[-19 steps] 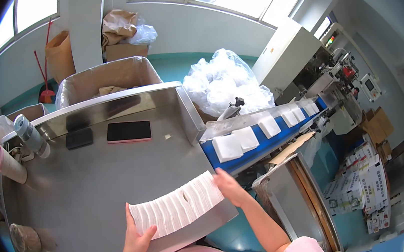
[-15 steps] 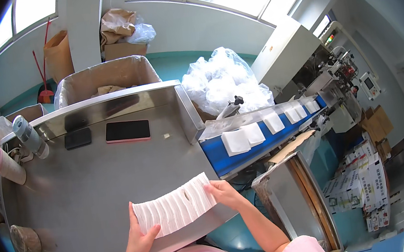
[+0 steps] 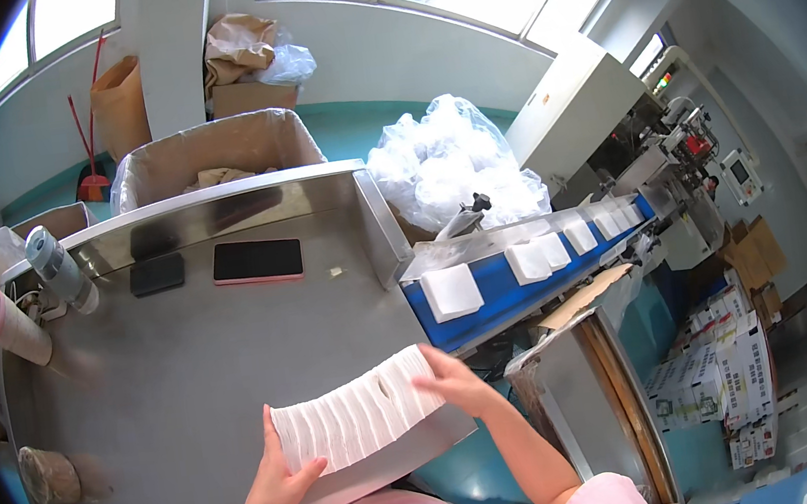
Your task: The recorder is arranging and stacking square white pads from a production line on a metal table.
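Note:
A long row of folded white paper napkins (image 3: 358,414), split into several bundles pressed side by side, is held above the near edge of the steel table (image 3: 180,400). My left hand (image 3: 285,473) closes on its left end, thumb in front and fingers behind. At the right end, my right hand (image 3: 455,384) grips the last bundles, its fingers slightly blurred. The row bows a little, with a narrow gap showing toward its right side. Beyond my right hand, several flat white napkin stacks (image 3: 451,292) lie on a blue conveyor belt (image 3: 499,293).
On the table are a black phone (image 3: 257,261), a dark flat case (image 3: 156,274), a bottle (image 3: 60,271), a pink cup (image 3: 16,328) and a tape roll (image 3: 49,475). Behind stands a lined box (image 3: 220,152) beside a bulging clear bag (image 3: 453,165). A machine (image 3: 687,142) sits at the belt's far end.
Napkin stacks on the belt have come nearer along it. The held row has shifted slightly right, and my right hand's fingers have moved on its end.

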The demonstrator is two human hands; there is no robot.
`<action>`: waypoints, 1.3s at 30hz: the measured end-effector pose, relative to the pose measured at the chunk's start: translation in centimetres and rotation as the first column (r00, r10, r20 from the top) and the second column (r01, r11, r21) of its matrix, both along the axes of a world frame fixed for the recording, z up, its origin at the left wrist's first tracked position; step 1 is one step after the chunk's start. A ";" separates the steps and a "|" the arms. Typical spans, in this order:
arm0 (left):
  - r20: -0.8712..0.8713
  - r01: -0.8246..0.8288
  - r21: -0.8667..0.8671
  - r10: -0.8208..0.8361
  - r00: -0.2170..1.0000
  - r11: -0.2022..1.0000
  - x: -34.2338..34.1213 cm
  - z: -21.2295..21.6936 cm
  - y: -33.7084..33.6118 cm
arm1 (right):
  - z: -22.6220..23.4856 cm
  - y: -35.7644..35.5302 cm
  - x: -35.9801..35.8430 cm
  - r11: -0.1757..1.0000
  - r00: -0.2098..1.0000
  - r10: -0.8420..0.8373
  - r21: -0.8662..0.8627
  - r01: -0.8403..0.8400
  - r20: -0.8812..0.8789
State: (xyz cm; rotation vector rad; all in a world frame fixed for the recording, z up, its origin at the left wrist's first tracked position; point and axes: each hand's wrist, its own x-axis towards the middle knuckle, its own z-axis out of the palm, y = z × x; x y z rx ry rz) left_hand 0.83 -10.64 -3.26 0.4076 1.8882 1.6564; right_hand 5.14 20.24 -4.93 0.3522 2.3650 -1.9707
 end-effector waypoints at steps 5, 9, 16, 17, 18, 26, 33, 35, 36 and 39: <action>0.021 -0.010 0.059 0.009 1.000 0.998 0.1 -0.2 1.0 | 0.5 0.2 -0.1 0.992 0.946 0.045 -0.128 -0.004 0.320; 0.001 0.010 0.038 -0.010 1.000 0.999 0.0 0.0 1.0 | 0.2 -0.1 0.0 0.997 0.997 0.068 0.022 -0.067 -0.035; -0.036 0.014 0.039 -0.013 0.999 0.999 0.0 -0.7 1.3 | -1.2 1.9 -0.2 0.737 0.837 -0.465 -0.396 0.547 0.290; -0.027 0.020 0.038 -0.019 0.999 0.999 0.2 -0.5 1.3 | -0.1 0.7 -0.1 0.939 0.965 -0.220 -0.238 0.248 0.142; -0.025 0.018 0.034 -0.017 1.000 0.999 0.3 -0.5 1.3 | 0.9 -0.2 -0.2 0.996 0.995 0.084 -0.028 -0.083 0.045; -0.011 0.025 0.046 -0.025 1.000 0.999 0.2 -0.9 1.7 | 0.7 -0.9 -0.3 0.987 0.996 0.081 -0.139 -0.075 0.032; -0.079 0.029 0.012 -0.028 0.996 0.999 0.2 -1.3 1.9 | -2.3 3.6 -0.3 0.579 0.791 -0.524 -0.549 0.603 0.315; -0.089 0.046 0.035 -0.043 0.995 0.998 0.4 -1.4 2.1 | -1.5 1.7 0.2 0.867 0.917 -0.352 -0.303 0.395 0.188; -0.086 0.047 0.032 -0.044 0.995 0.998 0.5 -1.1 2.1 | -0.9 0.4 0.3 0.984 0.984 -0.154 -0.074 0.160 0.088; -0.020 0.044 0.057 -0.043 0.999 0.997 0.4 -0.3 2.6 | 0.0 0.3 0.0 0.986 0.958 0.157 0.010 -0.164 0.240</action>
